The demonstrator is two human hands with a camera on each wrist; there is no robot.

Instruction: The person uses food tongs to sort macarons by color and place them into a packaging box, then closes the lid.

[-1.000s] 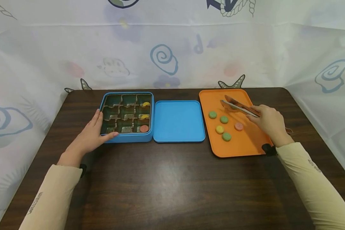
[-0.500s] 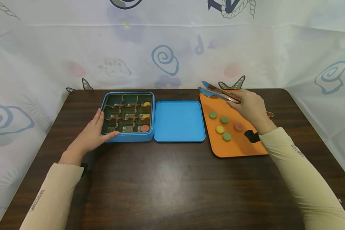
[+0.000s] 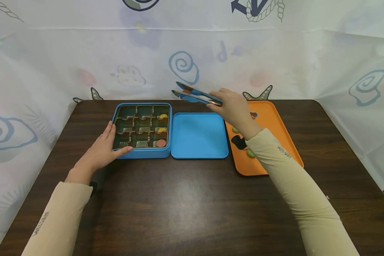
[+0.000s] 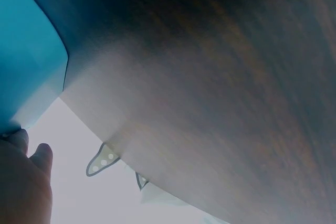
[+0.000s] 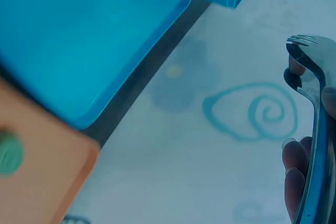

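My left hand point(image 3: 100, 149) lies along the left and front sides of a blue box point(image 3: 147, 153), fingers straight and thumb at the front rim. Inside the box is a dark divided insert point(image 3: 143, 124); its right column holds two yellow pieces, one a yellow piece point(image 3: 163, 116) at the back, and a pink button-like disc point(image 3: 161, 143) at the front. My right hand point(image 3: 233, 106) grips metal tongs point(image 3: 211, 98), tips pointing left, above the table's back edge. Between the tong tips is a small reddish piece point(image 5: 296, 66). In the left wrist view, fingertips point(image 4: 41, 158) touch the box's side.
A flat blue lid-like tray point(image 3: 200, 136) lies right of the box. Beside it, an orange tray point(image 3: 283, 142) holds small discs, including a green disc point(image 3: 251, 153), partly hidden by my right arm. A printed white sheet point(image 3: 192, 46) hangs behind the dark wooden table point(image 3: 179, 199).
My right hand has carried the tongs left, up off the orange tray and over toward the box, with the reddish piece between the tips. My left hand has stayed in place.
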